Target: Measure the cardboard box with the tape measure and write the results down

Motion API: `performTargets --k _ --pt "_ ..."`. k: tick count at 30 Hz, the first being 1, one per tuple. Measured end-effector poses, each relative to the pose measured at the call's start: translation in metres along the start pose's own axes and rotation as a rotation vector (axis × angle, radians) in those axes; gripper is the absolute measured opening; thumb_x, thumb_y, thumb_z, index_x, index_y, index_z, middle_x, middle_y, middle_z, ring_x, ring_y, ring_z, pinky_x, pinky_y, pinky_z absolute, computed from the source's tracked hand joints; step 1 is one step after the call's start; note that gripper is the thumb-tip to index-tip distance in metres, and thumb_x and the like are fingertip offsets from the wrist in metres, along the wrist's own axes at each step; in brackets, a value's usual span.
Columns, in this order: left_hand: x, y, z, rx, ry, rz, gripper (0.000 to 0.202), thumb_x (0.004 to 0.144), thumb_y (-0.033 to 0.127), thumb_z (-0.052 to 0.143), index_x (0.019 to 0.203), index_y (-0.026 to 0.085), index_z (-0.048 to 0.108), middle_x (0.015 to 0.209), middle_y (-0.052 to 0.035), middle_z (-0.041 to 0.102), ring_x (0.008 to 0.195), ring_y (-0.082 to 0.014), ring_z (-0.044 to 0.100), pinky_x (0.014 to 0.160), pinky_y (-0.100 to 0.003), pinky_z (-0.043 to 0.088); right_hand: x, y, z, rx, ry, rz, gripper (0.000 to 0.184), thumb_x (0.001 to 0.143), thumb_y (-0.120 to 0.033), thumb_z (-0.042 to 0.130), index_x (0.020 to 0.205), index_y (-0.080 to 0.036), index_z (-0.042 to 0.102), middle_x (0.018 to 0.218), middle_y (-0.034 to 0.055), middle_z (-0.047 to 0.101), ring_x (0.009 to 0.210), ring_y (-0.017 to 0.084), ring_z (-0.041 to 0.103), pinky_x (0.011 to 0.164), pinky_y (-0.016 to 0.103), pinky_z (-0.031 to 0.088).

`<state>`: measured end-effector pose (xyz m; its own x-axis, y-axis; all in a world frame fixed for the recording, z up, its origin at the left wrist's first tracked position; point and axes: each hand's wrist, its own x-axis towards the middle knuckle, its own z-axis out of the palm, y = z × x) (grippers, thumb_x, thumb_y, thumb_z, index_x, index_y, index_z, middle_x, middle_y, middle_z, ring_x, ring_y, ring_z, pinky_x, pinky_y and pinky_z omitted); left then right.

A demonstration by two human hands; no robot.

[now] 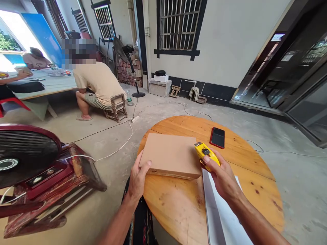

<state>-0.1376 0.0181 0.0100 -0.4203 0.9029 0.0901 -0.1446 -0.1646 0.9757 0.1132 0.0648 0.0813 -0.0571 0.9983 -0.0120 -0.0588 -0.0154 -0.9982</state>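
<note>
Box (171, 153) at the left side of the round table (176, 207), I see, its near-left corner clasped by the left hand (138, 177). Well apart, the right hand (221, 173) grips a yellow cutter (208, 154) beside the box's right edge. Farther right lies a phone (217, 137); paper (224, 211) lies nearer.

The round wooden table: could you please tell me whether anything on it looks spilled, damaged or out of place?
Nothing stands out as odd. The cardboard box in the left hand looks uncrushed, the phone lies flat, and I see no spill. The dark spots on the tabletop look like knots in the wood.
</note>
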Motion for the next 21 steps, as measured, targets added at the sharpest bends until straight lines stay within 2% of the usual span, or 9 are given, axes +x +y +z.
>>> performTargets --k 3,6,8,11,15,18,21 --pt "-0.012 -0.002 -0.013 0.016 -0.006 0.047 0.067 0.083 0.037 0.063 0.144 0.022 0.040 0.142 -0.0072 0.053 0.131 -0.0291 0.047 0.107 -0.038 0.040 -0.008 0.002 -0.014 -0.019 -0.076 -0.035 0.058 0.072 -0.050 0.074 0.123 -0.028 0.060 0.119 0.0054 0.068 0.111 0.026 0.060 0.096 0.038 0.045" --pt "-0.024 -0.011 -0.026 0.063 -0.004 0.101 0.069 0.080 0.033 0.066 0.143 0.023 0.040 0.145 -0.0072 0.049 0.135 -0.0293 0.042 0.107 -0.036 0.040 -0.021 0.009 -0.038 -0.123 -0.223 -0.044 0.061 0.068 -0.053 0.075 0.124 -0.030 0.062 0.121 0.0059 0.067 0.115 0.031 0.059 0.096 0.040 0.046" --pt "-0.035 -0.020 -0.031 0.071 0.020 0.085 0.068 0.081 0.032 0.067 0.143 0.023 0.040 0.144 -0.0086 0.050 0.133 -0.0290 0.046 0.107 -0.037 0.041 -0.034 0.015 -0.055 -0.228 -0.304 -0.046 0.065 0.065 -0.057 0.075 0.123 -0.031 0.063 0.124 0.0064 0.066 0.115 0.034 0.059 0.093 0.040 0.048" --pt "-0.055 -0.032 -0.032 0.087 0.068 0.025 0.071 0.080 0.034 0.068 0.143 0.022 0.038 0.137 -0.0111 0.055 0.128 -0.0293 0.051 0.105 -0.039 0.043 -0.053 0.021 -0.071 -0.305 -0.354 -0.024 0.071 0.063 -0.062 0.072 0.126 -0.032 0.061 0.123 0.0074 0.066 0.108 0.037 0.062 0.082 0.039 0.053" --pt "-0.065 -0.036 -0.022 0.154 0.099 0.011 0.069 0.077 0.036 0.071 0.138 0.020 0.043 0.131 -0.0108 0.058 0.126 -0.0297 0.051 0.105 -0.039 0.042 -0.065 0.021 -0.069 -0.316 -0.387 -0.020 0.073 0.064 -0.066 0.071 0.127 -0.030 0.059 0.122 0.0082 0.065 0.109 0.036 0.062 0.085 0.039 0.051" --pt "-0.055 -0.035 -0.017 0.162 0.082 0.010 0.065 0.077 0.038 0.070 0.134 0.020 0.046 0.127 -0.0099 0.061 0.122 -0.0294 0.055 0.104 -0.039 0.043 -0.064 0.018 -0.064 -0.305 -0.458 -0.003 0.074 0.065 -0.065 0.071 0.129 -0.029 0.057 0.120 0.0085 0.065 0.110 0.035 0.060 0.088 0.039 0.049" --pt "-0.045 -0.030 -0.021 0.167 0.031 -0.003 0.060 0.077 0.041 0.069 0.129 0.019 0.051 0.125 -0.0101 0.062 0.123 -0.0297 0.054 0.105 -0.040 0.042 -0.069 0.014 -0.066 -0.232 -0.478 0.051 0.075 0.064 -0.064 0.072 0.129 -0.029 0.056 0.117 0.0079 0.066 0.109 0.033 0.060 0.088 0.039 0.047"
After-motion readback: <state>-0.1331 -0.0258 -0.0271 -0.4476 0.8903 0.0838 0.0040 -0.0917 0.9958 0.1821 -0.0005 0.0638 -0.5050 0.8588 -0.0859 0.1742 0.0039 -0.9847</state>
